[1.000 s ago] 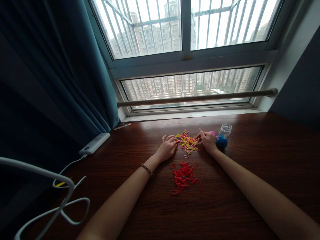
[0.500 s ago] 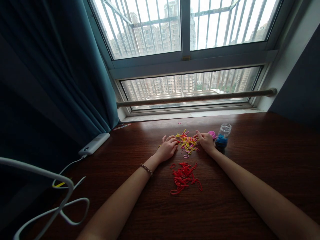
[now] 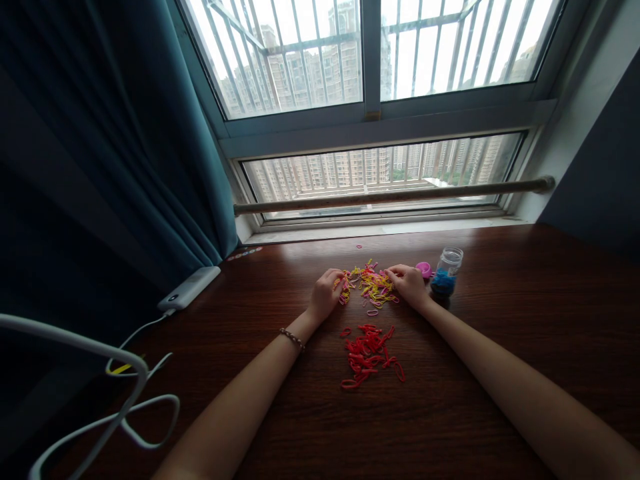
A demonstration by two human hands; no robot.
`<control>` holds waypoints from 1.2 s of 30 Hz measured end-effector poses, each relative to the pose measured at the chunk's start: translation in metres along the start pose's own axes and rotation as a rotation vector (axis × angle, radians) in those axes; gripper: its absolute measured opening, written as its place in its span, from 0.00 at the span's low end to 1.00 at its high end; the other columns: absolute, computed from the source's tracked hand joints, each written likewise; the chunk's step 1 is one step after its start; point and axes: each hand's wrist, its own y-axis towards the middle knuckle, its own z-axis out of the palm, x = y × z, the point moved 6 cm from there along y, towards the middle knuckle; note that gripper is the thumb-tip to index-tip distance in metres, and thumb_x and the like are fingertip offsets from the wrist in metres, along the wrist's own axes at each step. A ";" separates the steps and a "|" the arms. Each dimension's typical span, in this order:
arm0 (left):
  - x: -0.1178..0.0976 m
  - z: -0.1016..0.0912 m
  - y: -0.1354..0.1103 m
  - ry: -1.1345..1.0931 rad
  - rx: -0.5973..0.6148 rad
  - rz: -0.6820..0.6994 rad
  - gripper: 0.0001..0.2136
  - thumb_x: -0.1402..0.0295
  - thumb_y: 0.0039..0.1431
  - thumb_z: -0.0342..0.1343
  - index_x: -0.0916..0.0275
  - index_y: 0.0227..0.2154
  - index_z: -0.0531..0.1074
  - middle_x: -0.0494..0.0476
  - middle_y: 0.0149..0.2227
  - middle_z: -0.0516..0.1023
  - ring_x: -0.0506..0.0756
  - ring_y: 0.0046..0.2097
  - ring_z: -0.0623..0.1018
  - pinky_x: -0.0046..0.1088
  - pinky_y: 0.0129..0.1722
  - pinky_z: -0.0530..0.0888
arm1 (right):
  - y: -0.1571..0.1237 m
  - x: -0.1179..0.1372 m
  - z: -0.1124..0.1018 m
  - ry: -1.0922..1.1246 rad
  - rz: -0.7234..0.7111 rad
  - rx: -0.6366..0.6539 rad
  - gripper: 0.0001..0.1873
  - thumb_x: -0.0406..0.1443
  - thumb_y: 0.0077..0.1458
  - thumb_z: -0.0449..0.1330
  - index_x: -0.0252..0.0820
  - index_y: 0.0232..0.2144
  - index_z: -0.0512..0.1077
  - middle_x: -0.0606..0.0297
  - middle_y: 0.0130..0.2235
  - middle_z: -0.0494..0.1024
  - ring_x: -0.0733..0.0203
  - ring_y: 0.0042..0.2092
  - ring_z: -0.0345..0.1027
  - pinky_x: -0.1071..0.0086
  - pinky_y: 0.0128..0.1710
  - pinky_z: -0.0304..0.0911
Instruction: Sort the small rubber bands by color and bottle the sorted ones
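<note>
A loose heap of yellow, pink and a few red rubber bands (image 3: 377,285) lies on the dark wooden table between my hands. My left hand (image 3: 324,295) is at its left side, fingers curled in, with yellow and pink bands showing against the fingertips. At the right edge of the heap, my right hand (image 3: 409,283) has thumb and fingers pinched together; what is between them is too small to tell. Closer to me is a separate pile of red rubber bands (image 3: 369,350).
Beyond my right wrist stands a clear jar (image 3: 447,272) with blue contents, beside a pink lid (image 3: 424,269). One stray band (image 3: 359,247) lies near the window. A white power strip (image 3: 190,291) and white cable (image 3: 135,373) are at the left.
My left hand has drawn back slightly left and its fingers have curled in, uncovering yellow and pink bands. The right hand's raised finger has come down to the heap in a pinch.
</note>
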 end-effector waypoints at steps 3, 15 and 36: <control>0.013 -0.003 0.000 -0.037 -0.062 -0.120 0.04 0.71 0.53 0.49 0.63 0.29 0.68 0.54 0.31 0.73 0.52 0.34 0.73 0.29 0.37 0.72 | 0.000 -0.004 0.001 0.077 0.026 -0.012 0.09 0.37 0.46 0.55 0.39 0.28 0.74 0.61 0.29 0.77 0.61 0.30 0.70 0.70 0.31 0.63; 0.021 -0.004 0.000 -0.164 -0.118 -0.139 0.04 0.70 0.51 0.54 0.62 0.29 0.73 0.54 0.30 0.74 0.50 0.30 0.73 0.26 0.31 0.72 | 0.002 -0.010 0.006 0.161 -0.007 -0.033 0.10 0.33 0.45 0.55 0.40 0.32 0.73 0.63 0.31 0.76 0.62 0.30 0.69 0.68 0.32 0.65; -0.067 0.016 -0.027 0.015 0.309 0.487 0.18 0.63 0.58 0.45 0.62 0.15 0.66 0.53 0.19 0.67 0.50 0.25 0.67 0.27 0.29 0.64 | 0.002 -0.012 0.001 0.241 0.037 -0.101 0.10 0.38 0.47 0.57 0.38 0.30 0.74 0.60 0.29 0.76 0.60 0.31 0.70 0.66 0.32 0.65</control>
